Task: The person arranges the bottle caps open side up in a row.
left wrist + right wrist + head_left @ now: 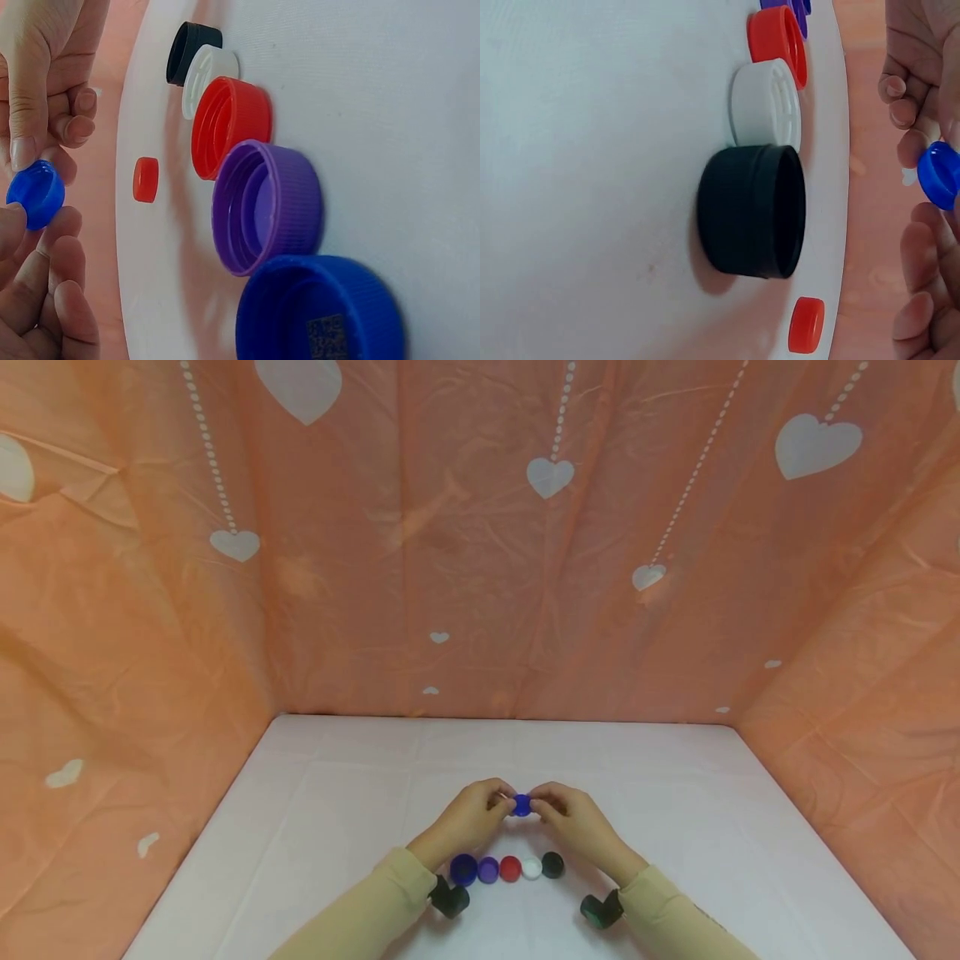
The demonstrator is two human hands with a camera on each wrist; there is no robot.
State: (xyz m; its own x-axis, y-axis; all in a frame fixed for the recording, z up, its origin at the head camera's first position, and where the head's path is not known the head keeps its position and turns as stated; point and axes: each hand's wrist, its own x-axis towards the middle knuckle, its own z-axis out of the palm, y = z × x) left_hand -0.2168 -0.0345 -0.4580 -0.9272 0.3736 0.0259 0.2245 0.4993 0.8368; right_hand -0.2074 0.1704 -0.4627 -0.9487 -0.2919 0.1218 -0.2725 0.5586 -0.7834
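Above the white table, a small blue bottle cap (pixel 522 806) is pinched from both sides. My left hand (pixel 470 814) holds its left edge between thumb and fingers, and my right hand (pixel 576 818) grips the right edge. The left wrist view shows the hollow inside of this cap (pixel 36 195). Nearer to me, a row of caps lies on the table: a larger blue cap (pixel 463 869), a purple cap (pixel 488 870), a red cap (pixel 511 868), a white cap (pixel 532 868) and a black cap (pixel 552 865). They touch or nearly touch, hollow sides up.
A small orange-red cap (pixel 145 180) lies beyond the row in the left wrist view. One like it (pixel 806 325) appears in the right wrist view; I cannot tell if they are the same. Orange cloth walls (pixel 480 652) with white hearts surround the white table (pixel 360 760).
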